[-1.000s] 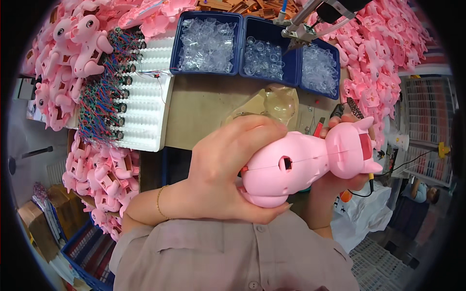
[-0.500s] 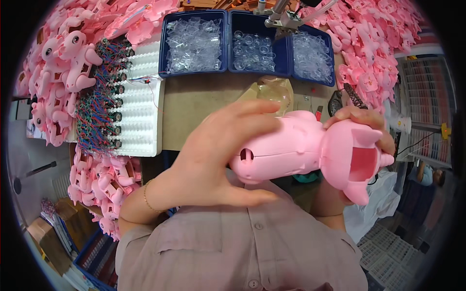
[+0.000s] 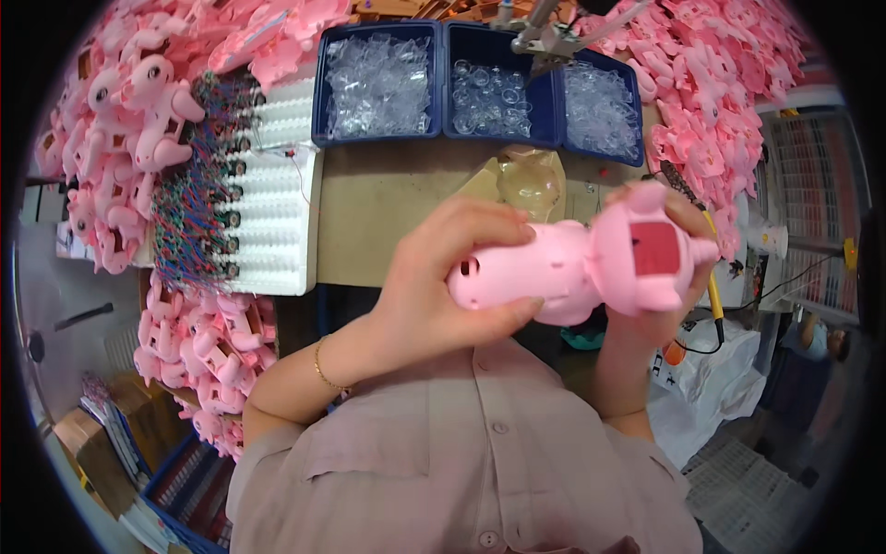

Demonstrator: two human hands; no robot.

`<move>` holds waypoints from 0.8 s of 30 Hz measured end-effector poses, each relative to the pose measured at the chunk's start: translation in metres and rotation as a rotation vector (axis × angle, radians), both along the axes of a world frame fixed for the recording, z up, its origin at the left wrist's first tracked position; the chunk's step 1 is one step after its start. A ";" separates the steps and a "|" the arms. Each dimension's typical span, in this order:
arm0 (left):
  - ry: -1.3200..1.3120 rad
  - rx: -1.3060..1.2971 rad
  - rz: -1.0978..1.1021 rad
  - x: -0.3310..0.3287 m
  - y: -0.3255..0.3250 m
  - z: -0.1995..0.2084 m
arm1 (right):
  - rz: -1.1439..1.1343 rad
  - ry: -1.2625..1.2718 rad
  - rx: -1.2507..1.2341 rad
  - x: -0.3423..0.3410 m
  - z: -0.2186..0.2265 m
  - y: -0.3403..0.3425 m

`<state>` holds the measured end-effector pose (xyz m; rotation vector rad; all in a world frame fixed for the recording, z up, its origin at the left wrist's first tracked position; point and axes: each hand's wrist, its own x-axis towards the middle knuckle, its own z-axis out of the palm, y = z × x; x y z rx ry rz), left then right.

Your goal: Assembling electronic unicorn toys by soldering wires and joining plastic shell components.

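Observation:
A pink plastic toy animal body (image 3: 554,277) lies sideways between my hands, with its head to the right. The head has a rectangular opening with a darker reddish inside, and a small slot shows near the body's left end. My left hand (image 3: 429,282) grips the rear of the body, fingers along the far side and thumb pressed on the near side. Around the head, my right hand (image 3: 685,214) is wrapped from behind and below; part of it is hidden by the toy. Beyond the toy, a clear dome-shaped piece (image 3: 529,180) lies on the table.
Three blue bins (image 3: 378,137) of clear plastic parts stand at the back. A white foam tray (image 3: 286,222) with wired round components (image 3: 189,222) sits left. Pink toy shells (image 3: 138,120) pile up on both sides. A yellow-handled tool (image 3: 714,294) with a black cord is at right.
The toy has moved slightly away from my body, and its head has tilted. My left thumb has closed onto the toy's near side. The yellow-handled tool has come into sight.

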<state>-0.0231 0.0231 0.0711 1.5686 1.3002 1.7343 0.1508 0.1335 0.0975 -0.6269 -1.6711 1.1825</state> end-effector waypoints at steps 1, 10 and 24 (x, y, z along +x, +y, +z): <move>0.007 -0.139 -0.034 -0.006 -0.001 0.003 | 0.136 -0.005 -0.158 0.001 0.009 0.005; 0.079 -0.434 -0.161 -0.025 0.017 0.018 | 0.274 -0.111 0.087 -0.033 0.056 0.021; -1.682 -0.666 -0.700 -0.004 -0.020 0.000 | 0.238 0.086 0.130 -0.021 0.016 0.004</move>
